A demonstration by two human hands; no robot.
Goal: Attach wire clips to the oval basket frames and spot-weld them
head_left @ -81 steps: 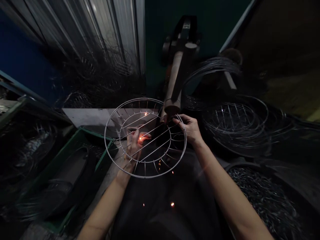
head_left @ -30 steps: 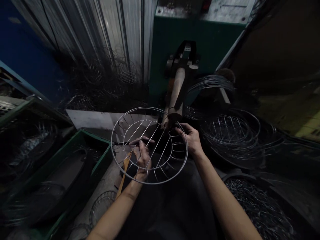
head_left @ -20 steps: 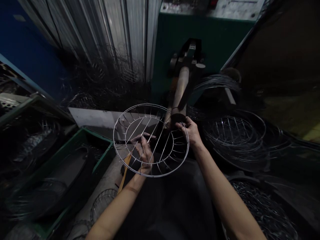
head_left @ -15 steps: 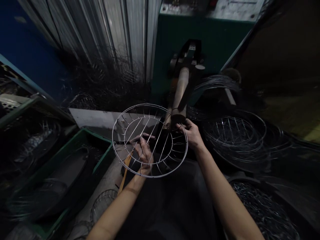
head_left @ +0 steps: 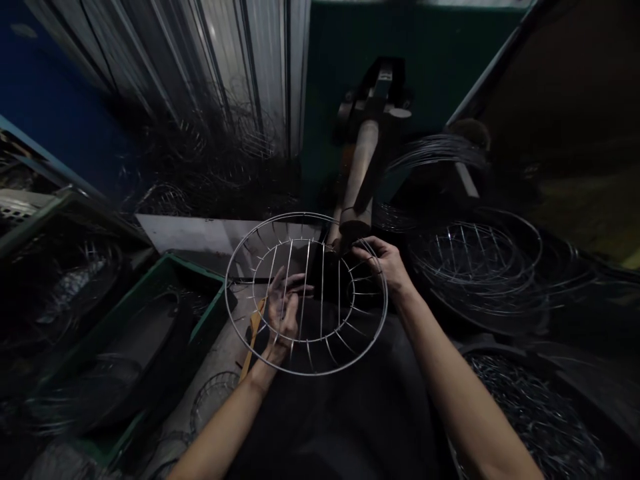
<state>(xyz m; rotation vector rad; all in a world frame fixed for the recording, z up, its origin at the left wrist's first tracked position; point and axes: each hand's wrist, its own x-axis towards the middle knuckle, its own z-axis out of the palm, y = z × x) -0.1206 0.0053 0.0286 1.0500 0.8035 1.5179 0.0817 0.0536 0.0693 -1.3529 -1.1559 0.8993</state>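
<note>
A round wire basket (head_left: 306, 341) with a double outer ring, short spokes and parallel bars lies tilted in front of me. Its far right rim sits at the lower end of a thick cylindrical machine arm (head_left: 356, 217). My right hand (head_left: 387, 265) pinches the rim and wire on the right, just beside that arm. Under the bars is my left hand (head_left: 286, 307), seen through the wires, its fingers spread. Whether its palm touches the basket cannot be made out.
A green machine body (head_left: 440, 67) stands behind. On the right are stacked wire baskets (head_left: 470, 257) and a tub of short wire pieces (head_left: 530, 413). Green crates (head_left: 205, 320) stand on the left, before a pale board (head_left: 195, 243).
The wire basket has turned, its parallel bars now running more upright in view. My left hand's fingers have spread and shifted slightly left. The view has tipped down a little.
</note>
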